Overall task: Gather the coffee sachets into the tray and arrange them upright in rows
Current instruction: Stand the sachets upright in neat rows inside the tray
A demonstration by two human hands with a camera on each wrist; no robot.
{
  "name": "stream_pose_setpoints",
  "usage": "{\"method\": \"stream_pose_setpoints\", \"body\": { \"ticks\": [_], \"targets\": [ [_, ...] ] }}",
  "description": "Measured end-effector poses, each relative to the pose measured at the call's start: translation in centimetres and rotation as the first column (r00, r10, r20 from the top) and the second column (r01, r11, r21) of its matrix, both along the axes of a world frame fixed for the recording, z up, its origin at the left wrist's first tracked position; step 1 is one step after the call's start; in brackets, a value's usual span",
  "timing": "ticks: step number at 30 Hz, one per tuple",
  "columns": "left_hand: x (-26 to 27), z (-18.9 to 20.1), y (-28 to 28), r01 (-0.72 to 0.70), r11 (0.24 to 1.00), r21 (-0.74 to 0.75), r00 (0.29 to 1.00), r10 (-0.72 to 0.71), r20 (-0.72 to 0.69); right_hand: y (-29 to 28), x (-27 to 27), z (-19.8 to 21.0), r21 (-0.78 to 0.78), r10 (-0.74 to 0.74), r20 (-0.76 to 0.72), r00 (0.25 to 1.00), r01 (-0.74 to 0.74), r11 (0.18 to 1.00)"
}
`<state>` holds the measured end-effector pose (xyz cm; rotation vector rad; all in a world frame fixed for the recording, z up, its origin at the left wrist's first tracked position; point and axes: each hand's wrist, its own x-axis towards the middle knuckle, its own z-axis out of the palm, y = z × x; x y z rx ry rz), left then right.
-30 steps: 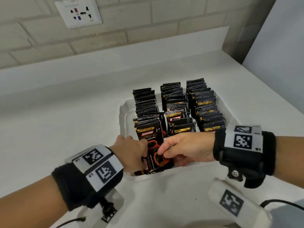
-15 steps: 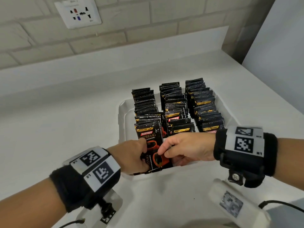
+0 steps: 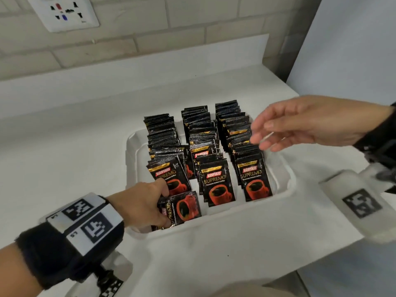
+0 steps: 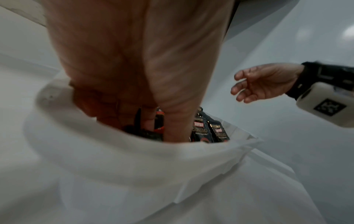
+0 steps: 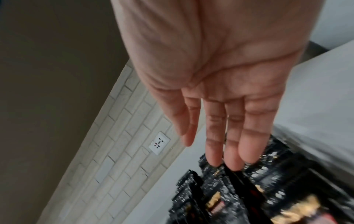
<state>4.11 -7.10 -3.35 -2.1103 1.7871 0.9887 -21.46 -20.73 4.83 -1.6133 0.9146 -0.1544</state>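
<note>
Sachets (image 3: 214, 146) of coffee stand upright in three rows inside the white tray (image 3: 285, 174) in the middle of the head view. One loose sachet (image 3: 182, 207) lies turned sideways at the lower left corner of the tray, in front of the left row. The left hand (image 3: 141, 204) grips this loose sachet with curled fingers and thumb. The right hand (image 3: 304, 123) hovers over the right row at the upper right of the frame, its fingers loose and spread, holding nothing. The tray sits on the white counter (image 3: 64, 157).
</note>
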Motion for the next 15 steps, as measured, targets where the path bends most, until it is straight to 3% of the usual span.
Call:
{"method": "stream_pose_setpoints", "body": {
  "ticks": [4, 7, 15],
  "targets": [
    [0.3, 0.2, 0.2, 0.013, 0.999, -0.052, 1.000, -0.012, 0.015, 0.2, -1.1, -2.2, -0.010, 0.117, -0.079, 0.990, -0.118, 0.993],
    [0.7, 0.7, 0.3, -0.027, 0.998, -0.050, 0.996, 0.022, -0.089, 0.5, -0.9, -2.9, 0.000, 0.139, -0.040, 0.990, -0.139, 0.990],
    [0.7, 2.1, 0.7, 0.056, 0.984, -0.170, 0.997, -0.065, -0.047, 1.7, 0.8, -2.1, -0.059, 0.142, -0.057, 0.988, -0.145, 0.988]
  ]
}}
